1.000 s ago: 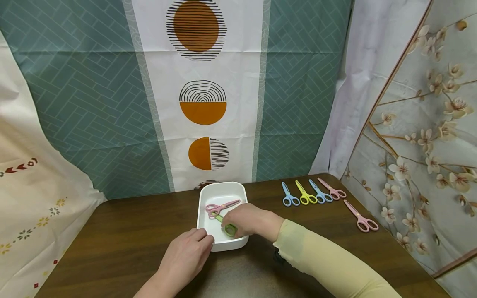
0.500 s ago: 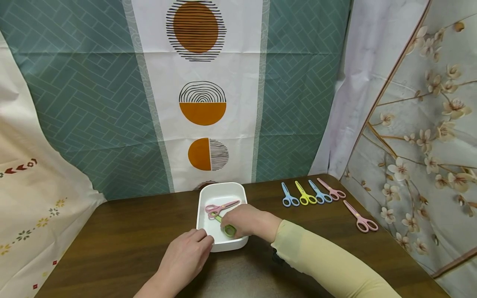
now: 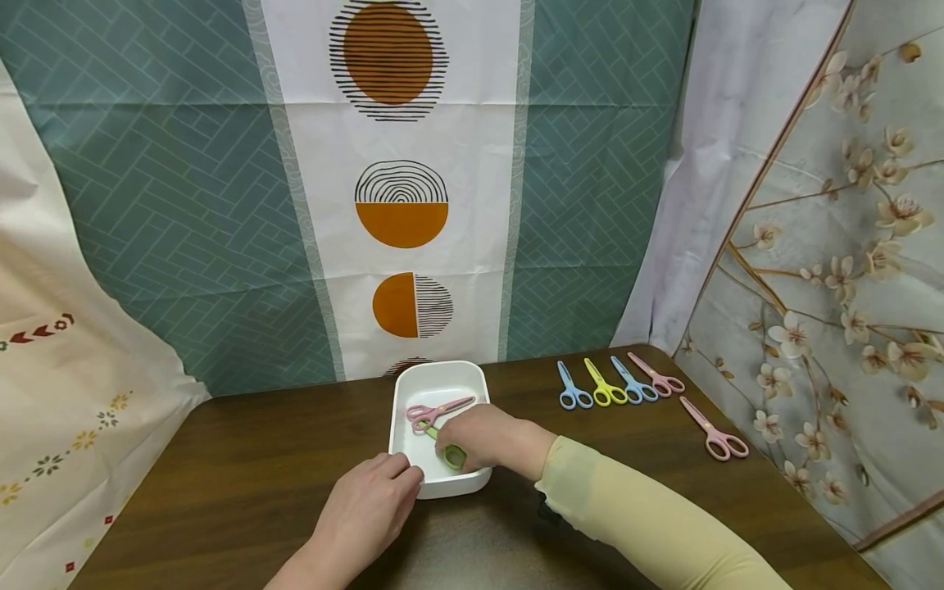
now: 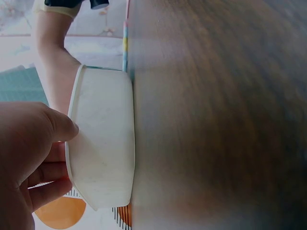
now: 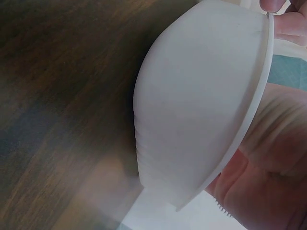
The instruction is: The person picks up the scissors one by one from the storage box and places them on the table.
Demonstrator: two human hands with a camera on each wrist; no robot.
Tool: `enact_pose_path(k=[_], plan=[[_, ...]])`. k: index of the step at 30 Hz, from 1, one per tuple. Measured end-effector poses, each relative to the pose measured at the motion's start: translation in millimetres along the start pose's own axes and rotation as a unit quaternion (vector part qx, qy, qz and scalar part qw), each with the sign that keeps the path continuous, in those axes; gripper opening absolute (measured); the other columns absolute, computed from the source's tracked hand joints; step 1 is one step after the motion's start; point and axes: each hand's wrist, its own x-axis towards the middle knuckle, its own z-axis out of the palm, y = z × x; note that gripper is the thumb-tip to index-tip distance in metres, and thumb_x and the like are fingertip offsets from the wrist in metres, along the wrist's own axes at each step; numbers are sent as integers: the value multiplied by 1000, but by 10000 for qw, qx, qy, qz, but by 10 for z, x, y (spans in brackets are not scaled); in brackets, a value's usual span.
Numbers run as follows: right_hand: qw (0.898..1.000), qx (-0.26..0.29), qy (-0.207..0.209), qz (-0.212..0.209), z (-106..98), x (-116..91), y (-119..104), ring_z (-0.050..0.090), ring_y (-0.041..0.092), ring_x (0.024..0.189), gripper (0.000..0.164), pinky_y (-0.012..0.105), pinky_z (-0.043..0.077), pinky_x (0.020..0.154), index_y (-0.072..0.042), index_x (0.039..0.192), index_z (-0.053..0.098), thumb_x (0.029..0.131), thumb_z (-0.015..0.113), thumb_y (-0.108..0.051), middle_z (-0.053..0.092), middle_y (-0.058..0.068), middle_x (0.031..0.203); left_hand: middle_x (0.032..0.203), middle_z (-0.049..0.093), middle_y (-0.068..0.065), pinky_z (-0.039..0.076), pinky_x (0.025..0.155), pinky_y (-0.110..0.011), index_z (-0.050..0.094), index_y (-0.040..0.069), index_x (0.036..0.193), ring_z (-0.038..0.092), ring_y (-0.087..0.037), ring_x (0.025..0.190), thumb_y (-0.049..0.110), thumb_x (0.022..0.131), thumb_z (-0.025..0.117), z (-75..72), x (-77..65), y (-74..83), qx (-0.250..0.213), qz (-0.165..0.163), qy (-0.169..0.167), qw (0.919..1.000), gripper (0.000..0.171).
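A white rectangular tray [image 3: 451, 487] stands on the brown table. My left hand [image 3: 369, 501] pinches its near left corner; in the left wrist view the thumb [image 4: 67, 128] lies on the outer wall [image 4: 103, 139] and the fingers reach over the rim. Inside the tray, my right hand [image 3: 488, 438] holds green scissors [image 3: 447, 464] by the handle end, with the fingertips partly hidden. The green blades point toward pink scissors [image 3: 437, 410] that lie farther back in the tray. In the right wrist view the tray wall [image 5: 201, 96] hides the scissors.
At the table's back right lie blue scissors [image 3: 566, 378], yellow scissors [image 3: 599, 378], a second blue pair [image 3: 625, 374] and a pink pair [image 3: 649, 369]. Closer to the right edge is another pink pair [image 3: 706, 424]. A patterned curtain [image 3: 398, 311] hangs behind the table.
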Motion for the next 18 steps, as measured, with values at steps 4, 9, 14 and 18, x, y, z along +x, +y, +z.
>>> enact_pose_path(k=[4,9,14,18], plan=[[9999,100,21,45,10,-5,-2,54,5,79,30,23,46,73,-26,113,83,86,95,-24,75,-16,98,82,55,9,49,63,-28,64,22,85,59,-13,75,12,82,92,5,1,-3,18,29,18,10000,31],[9997,210,54,104,14,-8,-10,55,5,80,31,23,47,75,-26,114,84,85,96,-22,75,-17,100,81,54,9,49,63,-28,62,22,84,59,-14,74,12,82,92,6,4,-2,20,73,89,9999,31],[9999,106,86,10,31,0,-6,53,4,79,23,23,46,73,-26,105,83,85,95,-21,73,-16,97,81,53,9,48,63,-28,62,21,84,59,-14,74,11,82,92,7,4,-1,9,92,124,9999,32],[9998,-68,139,-102,39,8,2,52,5,77,19,25,46,71,-26,97,81,84,94,-22,72,-15,94,80,53,9,48,63,-28,62,21,84,58,-14,74,11,82,92,9,1,-2,-2,96,137,9999,32]])
